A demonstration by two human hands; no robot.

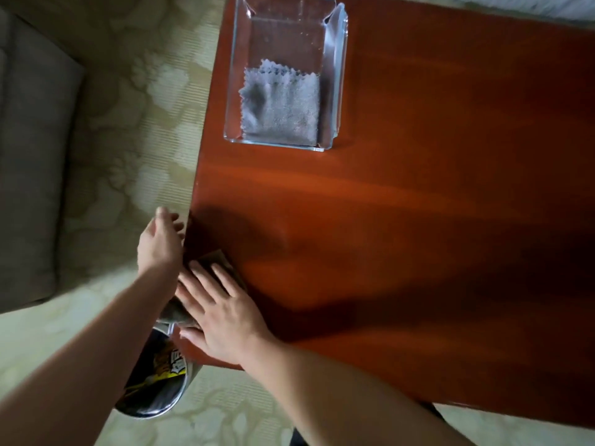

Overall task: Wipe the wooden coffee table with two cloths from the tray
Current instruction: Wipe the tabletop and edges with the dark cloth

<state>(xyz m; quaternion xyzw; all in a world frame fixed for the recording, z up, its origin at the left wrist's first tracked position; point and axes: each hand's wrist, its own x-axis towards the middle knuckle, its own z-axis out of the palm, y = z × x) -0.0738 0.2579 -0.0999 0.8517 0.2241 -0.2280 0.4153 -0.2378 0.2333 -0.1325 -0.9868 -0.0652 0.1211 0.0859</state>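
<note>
Wiping the near corner of the shiny red-brown wooden desk [418,188] with the first cloth.

The right hand [219,320] lies flat on a dull grey-brown cloth [217,257] at the desk's near left corner. Its fingers are straight, so its grip is open, pressing and not pinching. Part of that cloth hangs over the edge. The left hand [161,239] floats just off the desk's left edge, its grip loose and open, holding nothing. A pale grey fuzzy cloth [283,107] with zigzag edges lies in the clear see-through tray [338,75] at the far left of the desk. I think the job is at an early step, with only one cloth in use. The next move likely calls for sliding the pressed cloth across the wide bare wood, and the free hand reaching for the tray. The wood looks smooth and glossy.
</note>
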